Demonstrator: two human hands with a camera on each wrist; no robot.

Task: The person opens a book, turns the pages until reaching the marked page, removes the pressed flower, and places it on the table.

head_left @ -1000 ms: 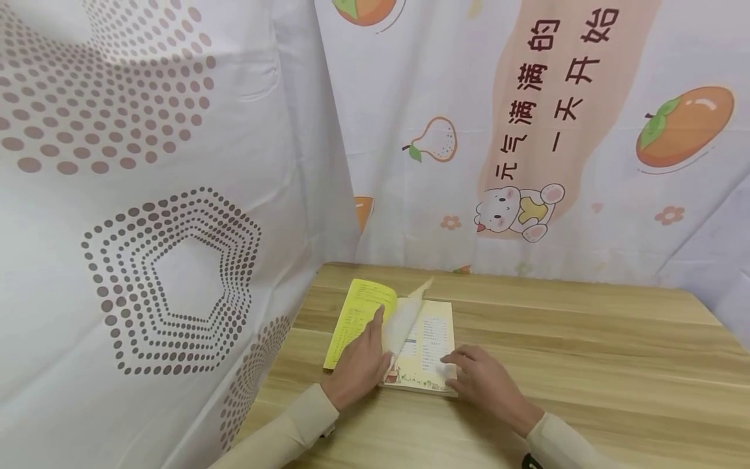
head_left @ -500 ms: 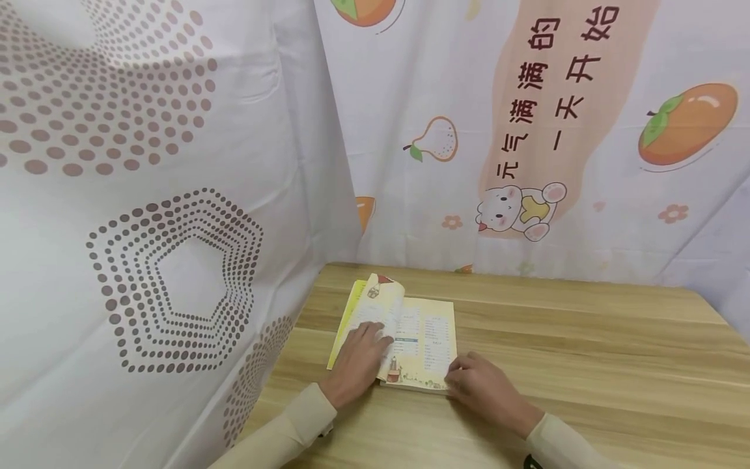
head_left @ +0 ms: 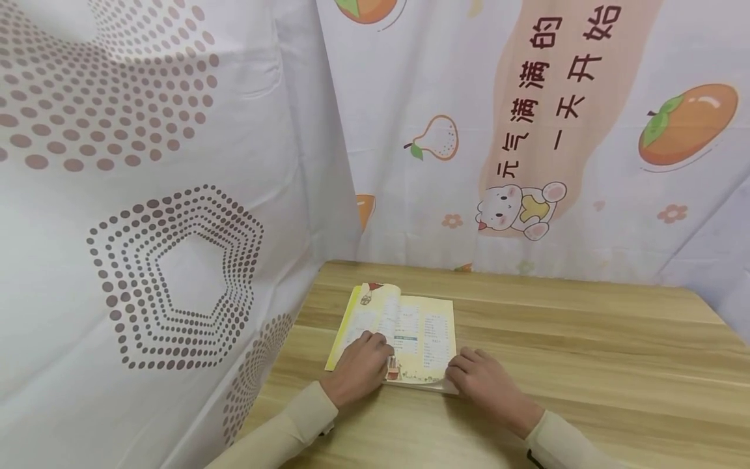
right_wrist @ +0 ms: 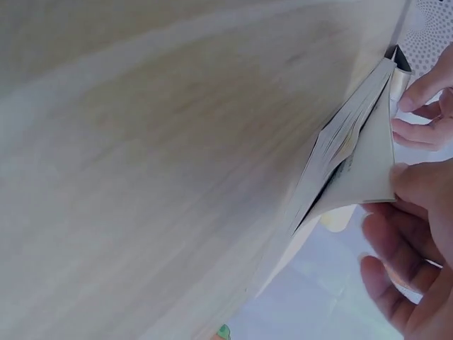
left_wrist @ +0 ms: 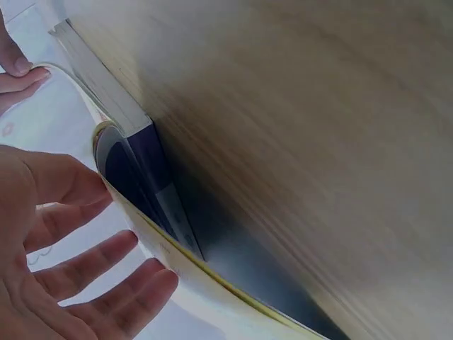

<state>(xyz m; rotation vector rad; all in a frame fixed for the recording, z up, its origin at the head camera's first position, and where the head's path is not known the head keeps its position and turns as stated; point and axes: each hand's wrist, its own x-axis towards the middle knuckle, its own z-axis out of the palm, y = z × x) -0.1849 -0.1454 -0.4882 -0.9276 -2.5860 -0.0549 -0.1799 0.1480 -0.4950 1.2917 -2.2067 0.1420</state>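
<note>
An open book [head_left: 418, 326] with pale yellow printed pages lies on the wooden table, its bright yellow inner sheet showing as a strip at the far left. My left hand [head_left: 360, 361] rests on the turned left page near the spine, and in the left wrist view its fingers [left_wrist: 134, 304] lie spread and fairly straight against the paper. At the lower right corner my right hand [head_left: 483, 387] pinches a page. In the right wrist view that page [right_wrist: 371, 159] bends up, away from the page block [right_wrist: 340, 134], between thumb and fingers.
The wooden table [head_left: 562, 339] extends to the right of the book. A white dotted curtain [head_left: 193, 280] hangs close on the left, and a fruit-printed curtain [head_left: 398, 215] hangs behind the table's far edge.
The lifted page has turned over to the left and now covers most of the yellow sheet. My left hand has drawn slightly back toward me; my right hand has lifted the lower right corner.
</note>
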